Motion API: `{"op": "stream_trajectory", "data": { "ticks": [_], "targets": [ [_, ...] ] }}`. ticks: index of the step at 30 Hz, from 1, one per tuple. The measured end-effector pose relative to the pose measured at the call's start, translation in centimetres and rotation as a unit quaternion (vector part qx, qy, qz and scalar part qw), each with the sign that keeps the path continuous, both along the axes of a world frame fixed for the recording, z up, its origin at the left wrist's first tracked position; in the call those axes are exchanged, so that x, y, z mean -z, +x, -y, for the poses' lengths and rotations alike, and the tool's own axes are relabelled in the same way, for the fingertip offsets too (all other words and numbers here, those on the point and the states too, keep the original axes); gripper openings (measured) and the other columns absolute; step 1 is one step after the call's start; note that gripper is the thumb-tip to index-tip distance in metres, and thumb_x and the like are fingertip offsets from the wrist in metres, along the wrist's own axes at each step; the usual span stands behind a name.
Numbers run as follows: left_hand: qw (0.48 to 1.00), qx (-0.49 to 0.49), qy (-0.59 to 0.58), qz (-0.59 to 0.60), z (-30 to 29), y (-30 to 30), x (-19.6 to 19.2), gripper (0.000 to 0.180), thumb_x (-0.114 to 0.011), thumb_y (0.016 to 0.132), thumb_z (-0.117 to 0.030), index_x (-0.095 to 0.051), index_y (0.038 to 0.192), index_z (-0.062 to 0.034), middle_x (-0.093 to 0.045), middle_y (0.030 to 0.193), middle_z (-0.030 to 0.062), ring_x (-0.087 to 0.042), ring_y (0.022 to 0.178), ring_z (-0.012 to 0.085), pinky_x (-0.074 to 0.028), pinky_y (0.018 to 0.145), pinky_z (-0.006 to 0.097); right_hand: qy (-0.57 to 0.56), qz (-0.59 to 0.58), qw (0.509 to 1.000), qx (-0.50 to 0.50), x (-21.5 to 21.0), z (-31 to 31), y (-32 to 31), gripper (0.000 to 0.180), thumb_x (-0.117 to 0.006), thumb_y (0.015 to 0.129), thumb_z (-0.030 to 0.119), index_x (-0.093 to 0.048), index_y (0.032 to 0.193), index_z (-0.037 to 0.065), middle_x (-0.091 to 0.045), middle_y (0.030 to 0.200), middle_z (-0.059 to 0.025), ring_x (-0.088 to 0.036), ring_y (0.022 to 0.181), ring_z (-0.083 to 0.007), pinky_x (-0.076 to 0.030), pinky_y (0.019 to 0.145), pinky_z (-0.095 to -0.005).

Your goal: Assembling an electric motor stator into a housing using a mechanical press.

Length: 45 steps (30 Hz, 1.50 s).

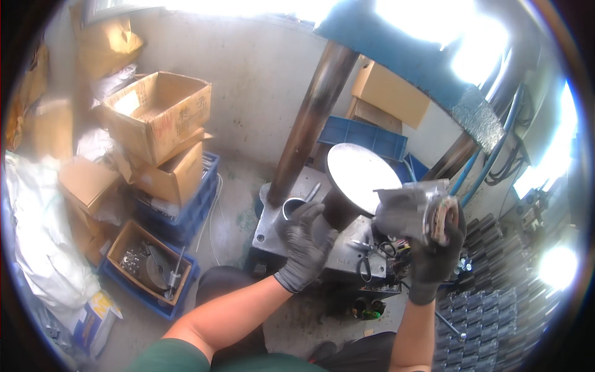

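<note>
My right hand (432, 263), in a dark grey glove, grips a grey metal housing (406, 214) and holds it up over the right side of the press bed. The housing has a flat plate along its top and a round end with a copper-coloured ring; motion blurs it. Curled fingers of my gloved left hand (305, 248) lie against a hollow metal cylinder (290, 209) on the metal press bed (269, 232), covering much of its side. Between the hands stands a large dark round piece with a bright white top face (361, 177).
A thick steel column (310, 127) and a blue crossbeam (403, 46) rise over the bed. Pliers-like tools (365, 263) lie near its front edge. Stacked grey metal parts (483, 322) fill the right. Cardboard boxes (158, 118) and a blue crate (186, 282) stand left.
</note>
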<state>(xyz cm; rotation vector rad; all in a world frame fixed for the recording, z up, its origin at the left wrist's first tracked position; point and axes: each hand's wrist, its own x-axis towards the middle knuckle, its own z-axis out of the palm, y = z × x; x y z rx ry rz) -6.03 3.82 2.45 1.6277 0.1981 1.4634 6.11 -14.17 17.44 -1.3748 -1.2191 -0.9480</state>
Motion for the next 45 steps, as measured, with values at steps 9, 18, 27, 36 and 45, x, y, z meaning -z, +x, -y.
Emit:
{"op": "stream_trajectory", "data": {
  "ticks": [9, 18, 27, 36, 45],
  "targets": [
    [0.958, -0.173, -0.038, -0.227, -2.0, 1.3, 2.2, 0.095, -0.096, 0.067, -0.018, -0.049, 0.15, -0.0125, -0.044, 0.154, 0.0198, -0.044, 0.143, 0.041, -0.04, 0.121, 0.05, -0.127, -0.179, 0.958, -0.183, -3.9, -10.7, 12.1, 0.068, -0.094, 0.078, 0.002, -0.061, 0.137, 0.005, -0.066, 0.142, -0.0125, -0.066, 0.129, -0.0252, -0.059, 0.109, -0.0415],
    [0.945, -0.172, -0.101, -0.261, -3.2, 1.7, 5.8, 0.127, -0.098, 0.064, -0.022, -0.027, 0.167, -0.0048, -0.045, 0.158, 0.0243, -0.044, 0.149, 0.0412, -0.037, 0.125, 0.046, -0.135, -0.49, 0.734, -0.451, -3.3, -8.9, 13.7, 0.069, -0.087, 0.085, -0.004, -0.054, 0.145, 0.004, -0.068, 0.134, -0.0095, -0.071, 0.12, -0.0225, -0.061, 0.104, -0.0363],
    [0.964, -0.114, -0.144, -0.19, -5.2, 2.5, 6.2, 0.083, -0.091, 0.074, -0.016, -0.051, 0.146, -0.0047, -0.069, 0.119, 0.0106, -0.069, 0.113, 0.0249, -0.057, 0.099, 0.04, -0.452, -0.062, 0.876, 0.154, -3.0, 13.1, -1.6, 0.042, -0.086, 0.085, 0.025, -0.072, 0.122, 0.008, -0.074, 0.107, -0.017, -0.073, 0.101, -0.0381, -0.058, 0.089, -0.0469],
    [0.995, 0.086, -0.017, 0.04, -1.7, 1.8, -6.8, 0.068, -0.091, 0.079, -0.003, -0.057, 0.138, -0.0069, -0.066, 0.128, 0.0076, -0.066, 0.116, 0.0188, -0.058, 0.102, 0.034, -0.728, -0.201, 0.572, 0.321, -2.5, 29.1, -1.4, 0.059, -0.07, 0.092, 0.057, -0.076, 0.133, 0.016, -0.074, 0.126, -0.0168, -0.072, 0.114, -0.0375, -0.056, 0.1, -0.0476],
    [0.902, 0.401, -0.148, 0.06, -8.0, 14.2, -22.3, 0.068, -0.092, 0.08, 0.0, -0.058, 0.139, -0.0051, -0.067, 0.13, 0.006, -0.068, 0.113, 0.0162, -0.063, 0.091, 0.032, -0.717, -0.213, 0.627, 0.219, -1.7, 29.6, -0.1, 0.062, -0.066, 0.097, 0.057, -0.072, 0.141, 0.014, -0.073, 0.136, -0.0171, -0.069, 0.122, -0.0374, -0.053, 0.108, -0.0457]
  ]
}}
